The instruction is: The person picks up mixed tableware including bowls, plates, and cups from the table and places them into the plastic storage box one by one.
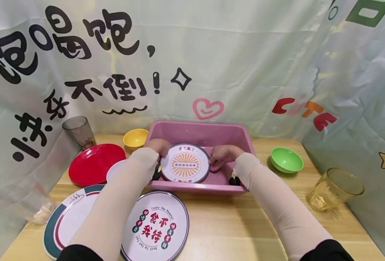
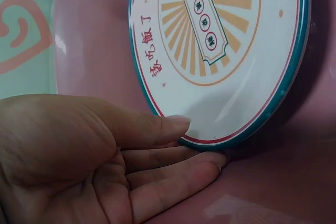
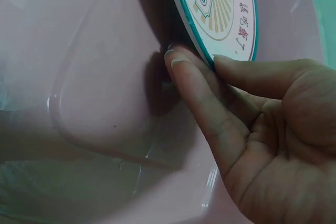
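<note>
A round white plate with an orange sunburst and a dark teal rim is inside the pink basin, toward its left side. My left hand pinches the plate's left edge, thumb on the printed face and fingers beneath, as the left wrist view shows. At the opposite edge, my right hand grips the rim between thumb and fingertips. In the right wrist view the plate stands tilted above the basin floor, with a shadow under it.
Left of the basin are a red plate, a yellow bowl, a grey glass, a clear cup and a teal-rimmed plate. A white printed plate lies in front. A green bowl and amber glass stand right.
</note>
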Tool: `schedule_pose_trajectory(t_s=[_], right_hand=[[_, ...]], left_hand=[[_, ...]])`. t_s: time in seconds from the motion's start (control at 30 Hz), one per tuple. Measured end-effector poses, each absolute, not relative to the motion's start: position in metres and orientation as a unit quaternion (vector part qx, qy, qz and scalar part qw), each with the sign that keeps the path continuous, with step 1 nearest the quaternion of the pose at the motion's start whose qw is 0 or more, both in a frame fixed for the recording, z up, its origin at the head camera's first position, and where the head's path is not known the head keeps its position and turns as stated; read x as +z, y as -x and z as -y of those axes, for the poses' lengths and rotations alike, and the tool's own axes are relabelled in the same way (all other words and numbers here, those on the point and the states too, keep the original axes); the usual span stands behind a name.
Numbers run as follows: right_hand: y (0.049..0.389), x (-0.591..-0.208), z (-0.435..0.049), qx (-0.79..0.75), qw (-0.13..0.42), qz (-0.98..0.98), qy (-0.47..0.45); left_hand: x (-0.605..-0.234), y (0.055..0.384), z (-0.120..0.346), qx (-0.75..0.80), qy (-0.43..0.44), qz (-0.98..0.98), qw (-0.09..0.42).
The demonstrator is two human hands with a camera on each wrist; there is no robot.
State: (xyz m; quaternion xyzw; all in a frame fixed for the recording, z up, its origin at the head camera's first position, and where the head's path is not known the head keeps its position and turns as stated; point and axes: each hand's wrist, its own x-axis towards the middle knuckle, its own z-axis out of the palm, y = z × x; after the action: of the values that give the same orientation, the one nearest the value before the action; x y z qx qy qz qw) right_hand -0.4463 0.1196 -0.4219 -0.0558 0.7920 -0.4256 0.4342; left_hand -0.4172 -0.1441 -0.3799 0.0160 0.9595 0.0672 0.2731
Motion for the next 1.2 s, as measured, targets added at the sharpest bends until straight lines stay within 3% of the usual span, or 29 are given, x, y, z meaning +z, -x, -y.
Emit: schedule_pose_trajectory(t_s=[0.23,0.6,0.8,1.2], right_hand=[[0.441,-0.421,-0.119,-0.421,0.427,-0.797,0.066],[0.434,-0.414,-0.118,-0.392,0.402,-0.823,0.086],[0.433,-0.402,-0.119,-0.351,0.364,-0.854,0.126],[0.426,-0.357,-0.136,-0.323,0.26,-0.893,0.177]], left_hand=[[-0.38,0.412,0.144,0.12,0.03,-0.956,0.267],[-0.376,0.409,0.143,0.104,0.007,-0.96,0.26],[-0.37,0.412,0.143,0.109,-0.032,-0.961,0.252],[-0.344,0.401,0.138,0.106,-0.161,-0.968,0.159]])
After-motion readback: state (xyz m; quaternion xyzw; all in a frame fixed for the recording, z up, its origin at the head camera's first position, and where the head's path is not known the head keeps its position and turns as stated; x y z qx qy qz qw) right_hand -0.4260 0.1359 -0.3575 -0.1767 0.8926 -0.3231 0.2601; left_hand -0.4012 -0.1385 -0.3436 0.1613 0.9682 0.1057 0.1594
